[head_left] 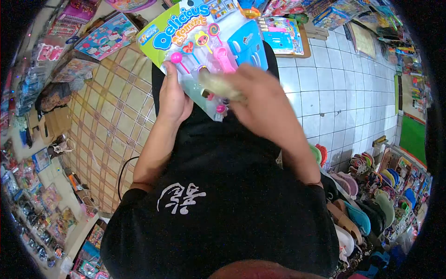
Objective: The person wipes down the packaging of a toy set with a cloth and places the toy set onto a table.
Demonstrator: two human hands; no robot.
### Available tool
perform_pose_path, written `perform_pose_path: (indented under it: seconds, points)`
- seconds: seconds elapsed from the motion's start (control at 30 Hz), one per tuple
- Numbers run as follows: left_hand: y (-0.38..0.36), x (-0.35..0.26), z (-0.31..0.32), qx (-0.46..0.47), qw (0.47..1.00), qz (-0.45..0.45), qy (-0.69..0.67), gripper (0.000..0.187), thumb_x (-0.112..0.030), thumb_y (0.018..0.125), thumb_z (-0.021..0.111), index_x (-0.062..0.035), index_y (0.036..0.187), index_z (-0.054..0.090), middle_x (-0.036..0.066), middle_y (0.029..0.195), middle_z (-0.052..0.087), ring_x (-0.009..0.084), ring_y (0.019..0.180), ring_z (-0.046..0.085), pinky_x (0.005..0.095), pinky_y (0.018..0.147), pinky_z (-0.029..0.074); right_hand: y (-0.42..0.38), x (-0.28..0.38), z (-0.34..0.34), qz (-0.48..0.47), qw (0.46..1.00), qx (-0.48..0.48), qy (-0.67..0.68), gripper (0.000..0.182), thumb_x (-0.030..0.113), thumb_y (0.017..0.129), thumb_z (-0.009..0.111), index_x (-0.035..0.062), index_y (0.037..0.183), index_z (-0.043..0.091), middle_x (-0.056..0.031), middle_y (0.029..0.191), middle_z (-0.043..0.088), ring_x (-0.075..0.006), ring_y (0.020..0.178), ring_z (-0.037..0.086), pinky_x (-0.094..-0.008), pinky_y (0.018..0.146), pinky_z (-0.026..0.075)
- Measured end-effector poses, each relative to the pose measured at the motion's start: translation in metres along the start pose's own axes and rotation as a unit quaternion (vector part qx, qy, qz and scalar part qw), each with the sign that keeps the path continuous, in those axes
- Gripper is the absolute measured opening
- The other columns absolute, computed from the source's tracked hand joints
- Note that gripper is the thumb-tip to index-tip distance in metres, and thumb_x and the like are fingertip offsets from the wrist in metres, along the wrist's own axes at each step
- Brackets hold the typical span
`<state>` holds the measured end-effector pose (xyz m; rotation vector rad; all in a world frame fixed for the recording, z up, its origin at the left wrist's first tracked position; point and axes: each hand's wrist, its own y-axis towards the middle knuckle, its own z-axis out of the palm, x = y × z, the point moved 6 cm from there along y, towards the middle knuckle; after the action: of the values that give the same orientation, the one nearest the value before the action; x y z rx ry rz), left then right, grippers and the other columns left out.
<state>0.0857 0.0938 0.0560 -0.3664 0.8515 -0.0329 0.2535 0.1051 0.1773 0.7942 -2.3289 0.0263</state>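
Note:
My left hand (173, 96) grips the left edge of a carded toy set (202, 52), its thumb on the front. The card is green and white with "Delicious Moment" lettering. Under the clear plastic are lollipops, a pink piece and a blue toy fridge (248, 44). Across the lower front of the pack, my right hand (261, 100) presses a pale beige cloth (220, 87). That hand and the cloth are smeared by motion, but the fingers appear closed around it. The pack rests above my lap, tilted, and its lower right part is hidden behind the right hand.
A boxed set with cartoon cats (106, 36) lies at the upper left. Another blue toy pack (282, 37) is at the upper right. Several sandals (357, 216) are racked at the lower right. Packaged goods line both sides of the tiled floor (109, 116).

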Motion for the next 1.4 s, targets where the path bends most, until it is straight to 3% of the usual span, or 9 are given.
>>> perform_pose_path:
  seconds: [0.07,0.17,0.3,0.53,0.7,0.8,0.97,1.27,1.4]
  points:
    - [-0.001,-0.007,0.005,-0.006,1.000,-0.001,-0.004,0.065,-0.054,0.106,0.029,-0.0051,0.148,0.037,0.014,0.144,0.051,0.0292,0.132,0.052,0.0473,0.111,0.043,0.014,0.000,-0.024,0.028,0.997,-0.065,-0.022,0.042,0.011,0.077,0.071,0.0218,0.118,0.070,-0.0078,0.116,0.066,-0.0316,0.108,0.063,-0.0451,0.089,0.052]
    - [0.002,-0.014,0.015,0.007,1.000,0.010,0.024,0.066,-0.056,0.106,0.030,-0.0068,0.148,0.039,0.012,0.144,0.052,0.0285,0.133,0.051,0.0473,0.110,0.043,0.027,0.008,-0.021,-0.080,0.968,-0.195,-0.138,0.058,0.003,0.075,0.069,0.0275,0.128,0.068,-0.0049,0.127,0.064,-0.0343,0.123,0.056,-0.0524,0.103,0.042]
    - [0.016,-0.021,0.023,0.009,0.999,0.002,0.031,0.066,-0.057,0.106,0.031,-0.0074,0.148,0.041,0.011,0.144,0.053,0.0283,0.133,0.052,0.0469,0.110,0.043,0.026,-0.002,0.024,-0.060,0.978,-0.145,-0.139,0.056,0.003,0.076,0.066,0.0300,0.126,0.069,-0.0045,0.144,0.054,-0.0394,0.139,0.042,-0.0748,0.107,0.021]
    - [0.036,-0.024,0.016,0.022,0.998,-0.055,0.022,0.065,-0.053,0.107,0.030,-0.0049,0.150,0.037,0.014,0.149,0.048,0.0302,0.135,0.050,0.0474,0.113,0.040,-0.034,-0.004,0.034,-0.078,0.990,0.104,-0.059,0.036,0.011,0.083,0.062,0.0226,0.116,0.071,-0.0069,0.134,0.060,-0.0382,0.134,0.047,-0.0768,0.108,0.021]
    - [0.040,-0.027,0.001,0.039,0.994,-0.093,0.041,0.067,-0.055,0.106,0.031,-0.0060,0.152,0.034,0.014,0.150,0.047,0.0305,0.137,0.048,0.0509,0.112,0.042,-0.022,-0.004,-0.036,-0.036,0.992,-0.085,0.090,0.052,0.000,0.077,0.066,0.0278,0.120,0.071,-0.0045,0.136,0.060,-0.0391,0.133,0.048,-0.0687,0.102,0.033]
    - [0.029,-0.038,0.005,0.025,0.992,-0.088,0.087,0.067,-0.055,0.106,0.032,-0.0062,0.152,0.034,0.014,0.149,0.048,0.0303,0.136,0.049,0.0499,0.112,0.042,-0.010,0.004,-0.060,-0.036,0.984,-0.144,-0.103,0.056,-0.002,0.076,0.068,0.0278,0.122,0.072,-0.0061,0.141,0.060,-0.0406,0.139,0.044,-0.0613,0.111,0.030]
    - [0.027,-0.040,-0.029,0.101,0.990,-0.071,0.063,0.062,-0.050,0.106,0.038,-0.0061,0.150,0.037,0.014,0.146,0.051,0.0291,0.133,0.052,0.0481,0.110,0.045,-0.005,-0.010,-0.005,0.006,0.981,-0.055,-0.184,0.073,0.015,0.064,0.081,0.0466,0.128,0.066,-0.0012,0.163,0.030,-0.0549,0.146,0.018,-0.0805,0.105,0.015]
    - [0.015,-0.032,-0.062,0.008,0.998,-0.065,0.010,0.060,-0.049,0.106,0.042,-0.0051,0.147,0.041,0.014,0.144,0.053,0.0284,0.129,0.056,0.0471,0.107,0.047,-0.029,-0.032,0.045,-0.034,0.990,-0.111,-0.082,0.081,0.031,0.061,0.088,0.0405,0.136,0.059,0.0013,0.153,0.044,-0.0484,0.139,0.031,-0.0630,0.099,0.034]
    - [0.011,-0.029,-0.062,-0.058,0.997,-0.032,0.041,0.060,-0.050,0.105,0.045,-0.0038,0.143,0.046,0.013,0.138,0.058,0.0268,0.122,0.061,0.0449,0.101,0.051,-0.055,-0.018,0.066,-0.050,0.993,0.004,-0.109,0.080,0.030,0.059,0.089,0.0370,0.134,0.061,0.0032,0.152,0.046,-0.0452,0.138,0.035,-0.0579,0.102,0.035]
